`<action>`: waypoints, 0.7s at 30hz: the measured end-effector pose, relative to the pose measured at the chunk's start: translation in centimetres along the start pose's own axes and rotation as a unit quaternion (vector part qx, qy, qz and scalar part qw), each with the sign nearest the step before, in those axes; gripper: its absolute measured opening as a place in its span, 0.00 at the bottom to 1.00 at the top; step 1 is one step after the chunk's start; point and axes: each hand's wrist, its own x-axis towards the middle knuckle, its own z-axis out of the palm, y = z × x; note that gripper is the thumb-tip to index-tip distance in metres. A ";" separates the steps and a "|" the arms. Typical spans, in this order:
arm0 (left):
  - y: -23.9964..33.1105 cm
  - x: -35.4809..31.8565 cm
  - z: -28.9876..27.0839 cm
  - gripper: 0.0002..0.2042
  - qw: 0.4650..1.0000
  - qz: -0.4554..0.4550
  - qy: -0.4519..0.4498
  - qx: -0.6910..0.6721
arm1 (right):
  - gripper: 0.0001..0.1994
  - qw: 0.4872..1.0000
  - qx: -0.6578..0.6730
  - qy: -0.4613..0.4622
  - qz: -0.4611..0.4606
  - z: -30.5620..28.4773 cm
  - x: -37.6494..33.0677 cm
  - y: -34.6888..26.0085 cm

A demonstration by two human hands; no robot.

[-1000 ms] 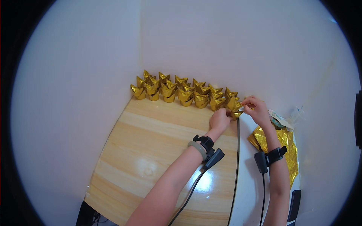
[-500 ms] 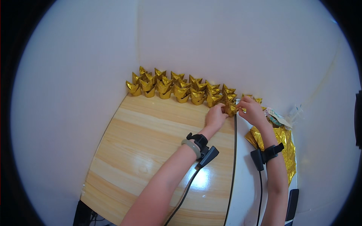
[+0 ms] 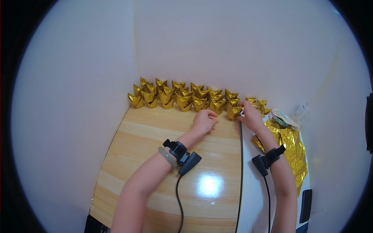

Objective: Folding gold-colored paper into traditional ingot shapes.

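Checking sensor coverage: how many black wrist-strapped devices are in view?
2. One black strapped device sits on the left wrist over the wooden tabletop; the other black strapped device sits on the right wrist, beside the gold foil sheets. None looks hidden.

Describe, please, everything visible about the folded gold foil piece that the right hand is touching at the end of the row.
The folded gold foil piece looks like shiny metallic paper, creased into a small boat shape with upturned pointed tips. It stands upright on the light wooden tabletop, at the right end of the row of similar gold pieces along the white wall. The right hand touches its right side with its fingertips; the left hand rests apart from it.
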 end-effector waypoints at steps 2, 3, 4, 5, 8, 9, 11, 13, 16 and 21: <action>-0.4 -0.3 -0.9 0.12 1.000 0.002 -0.015 0.000 | 0.25 1.000 0.010 0.014 -0.019 0.3 0.3 -0.5; -0.6 -0.4 -1.4 0.12 1.000 -0.005 -0.022 0.003 | 0.25 1.000 0.010 0.014 -0.018 0.5 0.5 -0.6; -0.9 -0.4 -1.7 0.11 0.999 -0.012 -0.030 0.007 | 0.25 1.000 0.015 0.018 -0.015 0.6 0.6 -0.7; -1.2 -0.3 -1.8 0.11 0.999 -0.011 -0.030 0.007 | 0.25 0.999 0.020 0.022 -0.013 0.6 0.7 -0.8; -1.6 -0.3 -2.0 0.11 0.997 -0.013 -0.071 0.020 | 0.25 1.000 0.006 -0.008 0.026 0.2 0.9 -1.2; -1.5 -0.3 -2.0 0.11 0.996 -0.021 -0.081 0.021 | 0.25 1.000 0.006 -0.007 0.026 0.3 0.9 -1.1; -1.4 -0.4 -2.0 0.11 0.995 -0.025 -0.094 0.022 | 0.26 0.999 0.020 0.045 0.005 0.3 0.5 -0.6; -1.3 -0.7 -2.3 0.11 0.992 -0.025 -0.122 0.003 | 0.25 0.998 0.039 0.048 0.032 -1.0 0.1 -0.1; -1.6 -1.8 -3.4 0.12 0.983 -0.019 -0.181 0.030 | 0.22 0.996 0.028 0.042 0.073 -4.7 -1.3 1.7; -0.8 -5.5 -6.1 0.13 0.971 -0.056 -0.225 0.066 | 0.19 0.980 -0.069 -0.039 0.184 -11.5 -7.4 6.7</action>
